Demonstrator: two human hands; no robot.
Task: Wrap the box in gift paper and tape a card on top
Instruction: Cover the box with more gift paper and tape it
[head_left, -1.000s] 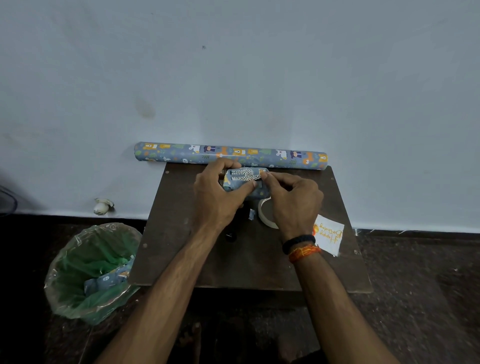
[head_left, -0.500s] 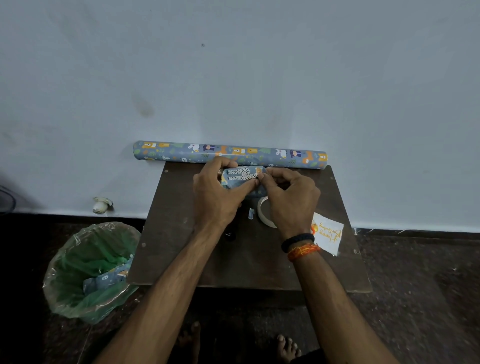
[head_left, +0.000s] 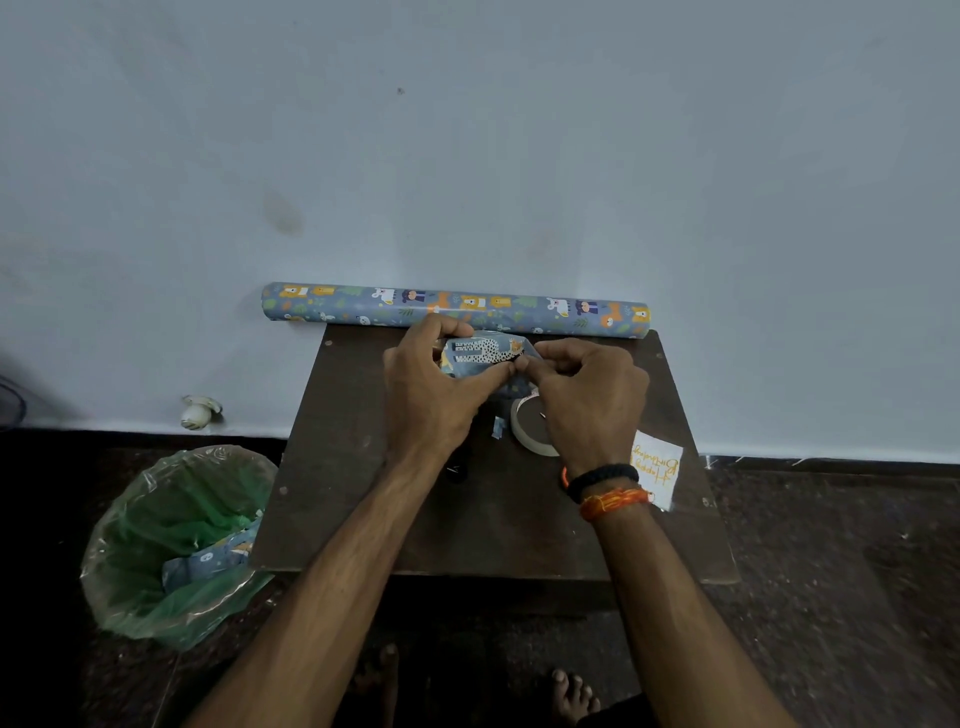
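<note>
A small box (head_left: 485, 353) covered in blue animal-print gift paper is held above the far middle of the dark wooden table (head_left: 332, 499). My left hand (head_left: 431, 395) grips its left side, thumb along the near face. My right hand (head_left: 587, 395) pinches the paper at the box's near right edge, fingertips meeting my left thumb. A white card (head_left: 657, 467) with orange writing lies on the table at the right, partly behind my right wrist. A roll of tape (head_left: 524, 436) lies flat just under my right hand, half hidden.
A roll of the same gift paper (head_left: 363, 306) lies along the wall at the table's far edge. A small paper scrap (head_left: 498, 427) and a dark object (head_left: 460, 465) lie near my left wrist. A green-lined bin (head_left: 176, 540) with paper offcuts stands on the floor left of the table.
Both hands with the box have shifted slightly away from me toward the wall. My right fingers have drawn in to pinch the near right edge.
</note>
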